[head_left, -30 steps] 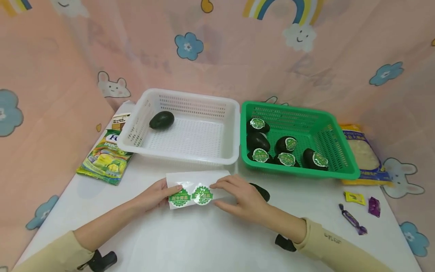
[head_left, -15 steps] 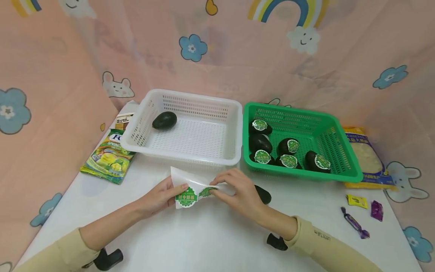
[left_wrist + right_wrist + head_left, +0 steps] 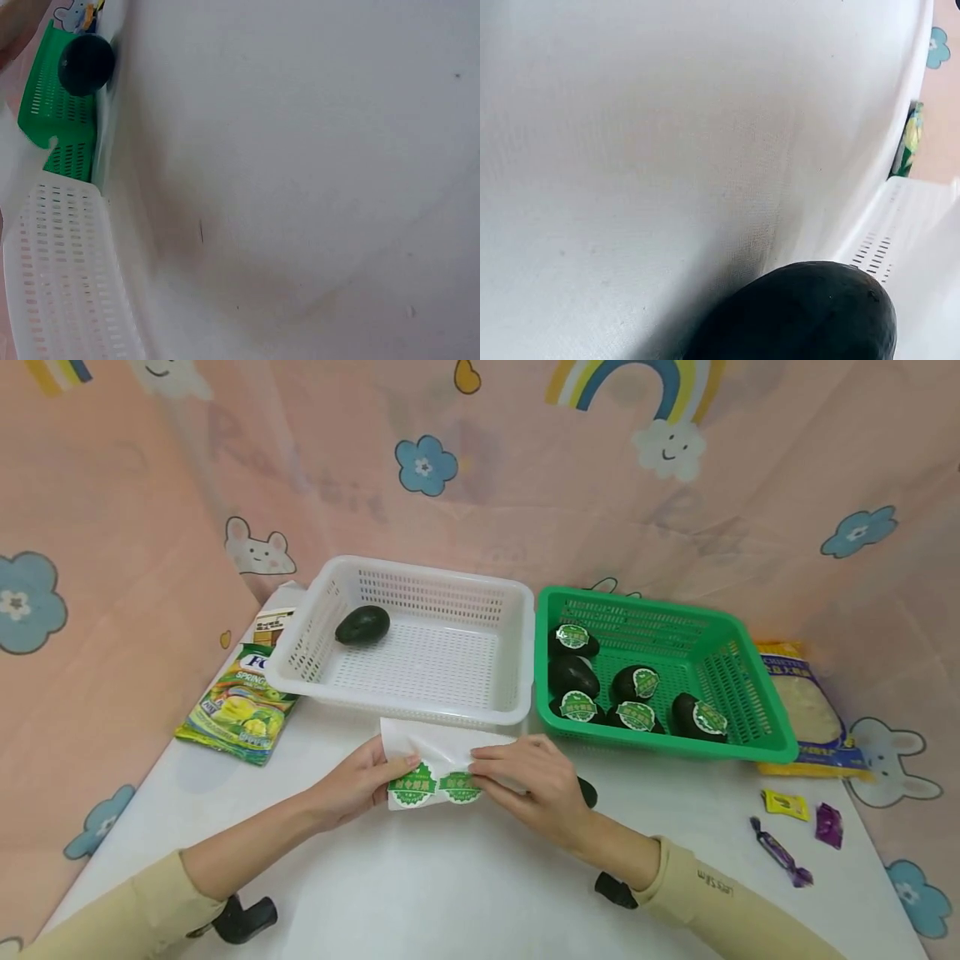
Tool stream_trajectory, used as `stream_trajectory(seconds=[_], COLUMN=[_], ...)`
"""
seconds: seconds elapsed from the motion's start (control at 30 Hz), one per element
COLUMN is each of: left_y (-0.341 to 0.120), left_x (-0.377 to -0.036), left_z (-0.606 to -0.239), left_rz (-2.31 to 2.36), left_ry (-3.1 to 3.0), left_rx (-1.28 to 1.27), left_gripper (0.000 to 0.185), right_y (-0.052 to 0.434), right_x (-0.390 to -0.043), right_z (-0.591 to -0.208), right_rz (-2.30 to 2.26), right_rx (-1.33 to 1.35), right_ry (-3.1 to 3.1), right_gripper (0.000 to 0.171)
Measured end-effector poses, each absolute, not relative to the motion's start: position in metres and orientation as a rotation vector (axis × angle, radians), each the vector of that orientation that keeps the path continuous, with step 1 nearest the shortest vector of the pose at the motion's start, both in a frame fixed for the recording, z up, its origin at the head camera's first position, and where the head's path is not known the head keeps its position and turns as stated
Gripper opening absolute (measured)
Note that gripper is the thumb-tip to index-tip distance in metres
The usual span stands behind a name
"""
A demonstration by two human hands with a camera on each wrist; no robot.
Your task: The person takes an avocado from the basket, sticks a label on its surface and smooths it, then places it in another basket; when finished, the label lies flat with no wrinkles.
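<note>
Together, both hands (image 3: 352, 785) (image 3: 528, 781) pinching sticker sheet (image 3: 442, 760), two stickers (image 3: 412, 785), five avocados in green basket (image 3: 750, 727).

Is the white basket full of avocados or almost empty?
Almost empty: the white basket holds just one dark avocado, in its far left corner.

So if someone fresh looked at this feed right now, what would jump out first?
Probably the green basket on the right, with dark avocados wearing round green stickers. Next, at the table's front, the left hand and right hand pinch a white sticker sheet carrying two green stickers. The white basket beside it holds one bare avocado.
</note>
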State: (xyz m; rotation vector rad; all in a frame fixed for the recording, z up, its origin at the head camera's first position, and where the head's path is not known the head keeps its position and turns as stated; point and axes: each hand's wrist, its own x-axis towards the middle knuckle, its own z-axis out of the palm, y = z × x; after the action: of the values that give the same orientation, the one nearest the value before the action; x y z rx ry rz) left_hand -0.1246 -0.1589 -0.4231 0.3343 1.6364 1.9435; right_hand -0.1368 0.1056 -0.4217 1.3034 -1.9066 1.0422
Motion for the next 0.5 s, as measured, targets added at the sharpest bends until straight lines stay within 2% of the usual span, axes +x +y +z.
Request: stream_trajectory(seconds=[0.17, 0.27, 0.4, 0.5], left_y=[-0.166, -0.173, -0.183, -0.188], left_x=[-0.126, -0.124, -0.114, -0.106], left_z=[-0.431, -0.442, -0.453, -0.444], left_rz=[1.957, 1.884, 1.545, 1.166], left_ry=[1.709, 1.815, 2.135, 2.449], left_rx=[0.326, 0.261, 0.109, 0.108], left_gripper=[0.050, 0.055, 0.065, 0.076], right_y=[0.109, 0.118, 0.134, 0.144], right_x=[-0.139, -0.137, -0.133, -0.132], right_z=[-0.421, -0.420, -0.417, -0.414], right_rz=[1.168, 1.395, 1.667, 1.746], right_rx=[1.360, 1.292, 0.937, 0.678], right_ry=[-1.839, -1.987, -2.409, -2.658], right_gripper=[0.003, 0.011, 0.012, 0.011])
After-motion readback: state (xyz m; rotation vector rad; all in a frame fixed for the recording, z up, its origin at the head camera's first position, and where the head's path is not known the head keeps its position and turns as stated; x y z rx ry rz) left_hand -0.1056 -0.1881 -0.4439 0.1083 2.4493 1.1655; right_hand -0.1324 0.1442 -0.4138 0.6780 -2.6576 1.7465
